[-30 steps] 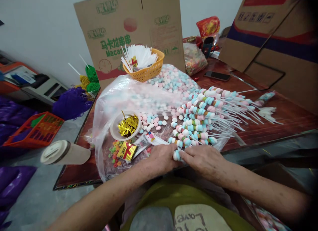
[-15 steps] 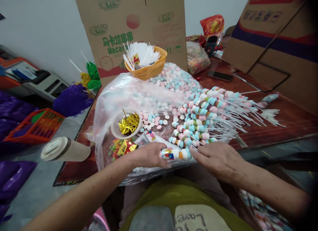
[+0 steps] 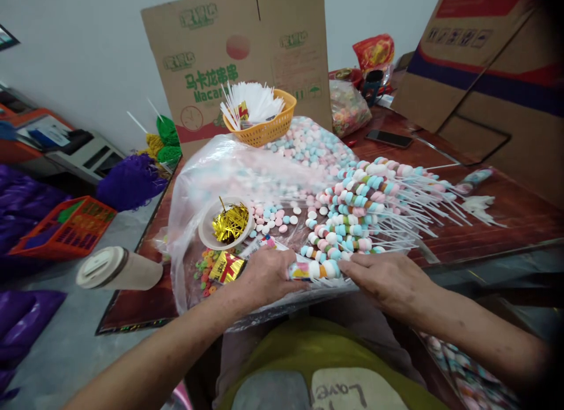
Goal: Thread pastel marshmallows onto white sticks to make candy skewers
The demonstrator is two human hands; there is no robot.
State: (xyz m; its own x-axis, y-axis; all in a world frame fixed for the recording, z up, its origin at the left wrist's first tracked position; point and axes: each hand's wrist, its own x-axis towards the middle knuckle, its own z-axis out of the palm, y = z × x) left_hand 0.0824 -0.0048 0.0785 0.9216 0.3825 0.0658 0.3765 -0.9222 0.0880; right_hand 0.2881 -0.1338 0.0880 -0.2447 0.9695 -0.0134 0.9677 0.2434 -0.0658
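Note:
My left hand point(image 3: 267, 275) is closed around one end of a candy skewer in a clear printed sleeve point(image 3: 315, 270), held level over the table's front edge. My right hand point(image 3: 383, 278) pinches the other end of the same skewer, fingers pressed together. Just beyond lies a pile of finished pastel candy skewers point(image 3: 368, 207) with white sticks fanning to the right. Loose pink, blue and white candies point(image 3: 275, 215) lie on the clear plastic sheet point(image 3: 211, 169). A white bowl of gold twist ties point(image 3: 225, 223) and a gold-red packet point(image 3: 226, 266) sit left of my left hand.
An orange basket of white sticks point(image 3: 259, 113) stands behind the candy, before a cardboard box point(image 3: 233, 51). A phone point(image 3: 389, 138) lies on the wooden table point(image 3: 506, 216), with another large box point(image 3: 493, 75) at right. A lidded cup point(image 3: 117, 269) lies at left, near an orange crate point(image 3: 61, 225).
The skewer has come out from between my hands into the sleeve. Both hands have slid slightly apart along it, then shifted a little up and right.

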